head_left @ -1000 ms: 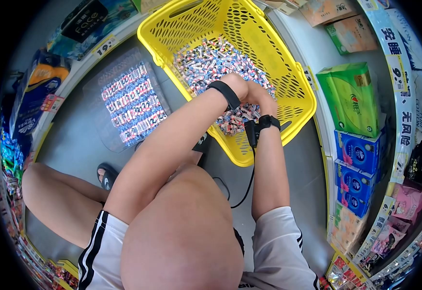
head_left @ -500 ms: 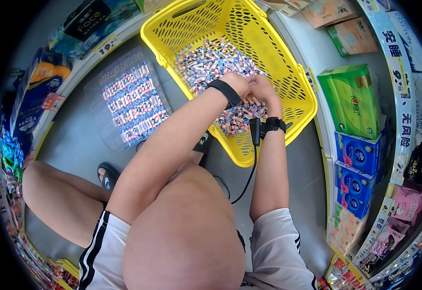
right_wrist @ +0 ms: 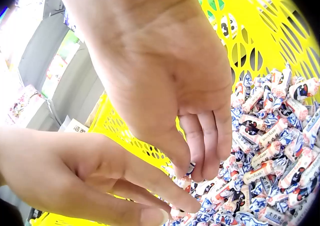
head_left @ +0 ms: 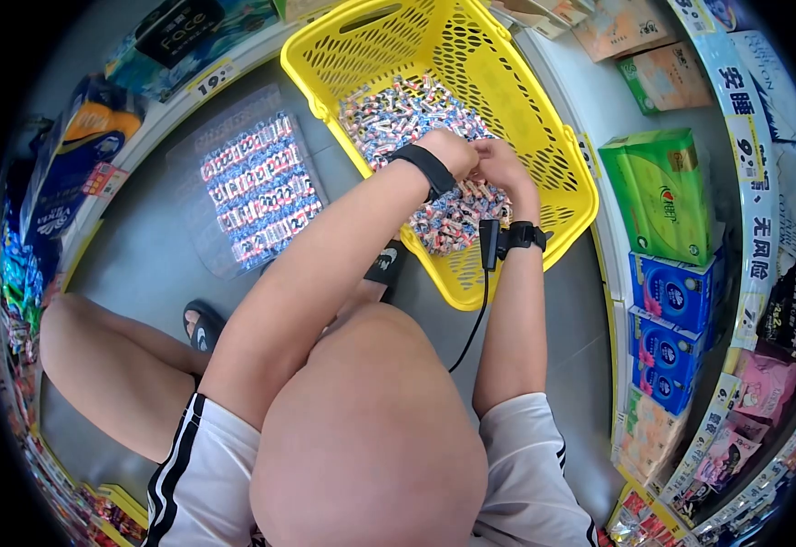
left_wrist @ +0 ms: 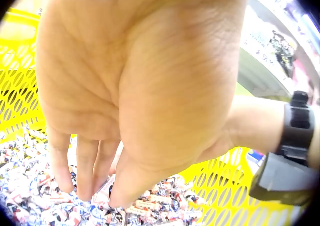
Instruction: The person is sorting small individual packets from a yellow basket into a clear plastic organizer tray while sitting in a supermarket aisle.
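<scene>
A heap of wrapped candies point(head_left: 407, 109), in white, red and blue twist wrappers reading "White Rabbit", fills the bottom of a yellow perforated basket point(head_left: 567, 187). Both hands are down inside the basket, close together. My right hand point(right_wrist: 165, 80) pinches a candy between thumb and fingertips; only a bit of blue-and-white wrapper point(right_wrist: 191, 168) shows there. Just beside it, the left hand point(right_wrist: 95, 178) reaches toward the heap with fingers extended and thumb apart. In the left wrist view, the fingertips point(left_wrist: 85, 191) come right down at the candies, over the pile.
Left of the basket, more candies point(head_left: 261, 187) lie in neat rows on a clear plastic sheet point(head_left: 184, 150) on the grey floor. Shelves flank both sides, holding green tissue packs point(head_left: 658, 196), blue tissue packs point(head_left: 676, 292) and a boxed "Face" product point(head_left: 184, 36). A sandal point(head_left: 202, 324) is near the sheet.
The right hand has drawn slightly up and away from the left, and its wrist has turned. The hands overlapped more a second ago. Basket and sheet sit slightly further right in view.
</scene>
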{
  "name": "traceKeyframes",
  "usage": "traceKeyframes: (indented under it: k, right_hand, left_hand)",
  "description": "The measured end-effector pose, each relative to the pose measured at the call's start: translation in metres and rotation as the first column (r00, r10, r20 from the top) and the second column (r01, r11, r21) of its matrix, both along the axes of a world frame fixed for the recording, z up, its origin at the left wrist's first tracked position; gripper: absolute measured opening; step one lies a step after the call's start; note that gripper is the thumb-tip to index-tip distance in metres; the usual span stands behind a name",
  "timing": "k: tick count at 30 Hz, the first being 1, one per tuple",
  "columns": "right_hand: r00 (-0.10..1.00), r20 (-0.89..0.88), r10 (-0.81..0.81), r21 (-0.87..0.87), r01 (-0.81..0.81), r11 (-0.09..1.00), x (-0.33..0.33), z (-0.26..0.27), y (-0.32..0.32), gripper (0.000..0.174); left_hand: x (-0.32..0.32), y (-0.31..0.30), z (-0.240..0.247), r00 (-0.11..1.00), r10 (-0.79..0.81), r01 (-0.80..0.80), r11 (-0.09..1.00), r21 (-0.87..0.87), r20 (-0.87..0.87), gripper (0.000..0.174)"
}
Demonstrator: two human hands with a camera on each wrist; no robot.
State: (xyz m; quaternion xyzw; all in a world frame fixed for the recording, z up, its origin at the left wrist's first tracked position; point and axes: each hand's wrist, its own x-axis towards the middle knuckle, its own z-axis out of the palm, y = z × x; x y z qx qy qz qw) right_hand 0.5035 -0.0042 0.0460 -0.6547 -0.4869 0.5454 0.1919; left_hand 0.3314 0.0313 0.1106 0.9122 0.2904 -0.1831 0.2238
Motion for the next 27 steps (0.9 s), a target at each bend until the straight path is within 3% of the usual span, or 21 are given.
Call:
traceKeyframes:
  k: [4,8,14,22,25,27]
  right_hand:
    - [1.0,0.02,0.003,0.026,-0.003,1.0,-0.007,0.012,-0.002,0.016]
    - [0.998,0.054,0.042,0.027,-0.044,0.999,-0.011,0.022,0.004,0.013]
    - [0.99,0.112,0.089,0.01,-0.091,0.996,-0.029,0.05,0.002,0.013]
    - [0.976,0.082,0.2,0.113,-0.208,0.972,-0.056,0.079,-0.002,0.025]
    - [0.991,-0.01,0.134,0.137,-0.132,0.982,-0.067,0.092,-0.005,0.021]
    - [0.977,0.083,0.198,0.183,-0.21,0.96,-0.071,0.101,-0.004,0.022]
  left_hand:
    - [-0.008,0.0,0.014,0.999,0.043,-0.043,0.999,-0.034,0.009,0.035]
    - [-0.021,0.002,0.013,0.978,0.081,-0.067,0.995,-0.08,0.19,0.028]
    - [-0.043,-0.008,0.023,0.935,0.204,-0.182,0.978,-0.103,0.289,0.021]
    - [-0.086,-0.028,0.042,0.8,0.23,-0.279,0.96,0.004,0.554,0.036]
    - [-0.103,-0.034,0.047,0.714,0.239,-0.345,0.938,0.033,0.658,0.032]
    - [-0.111,-0.036,0.05,0.694,0.274,-0.382,0.924,0.018,0.666,0.032]
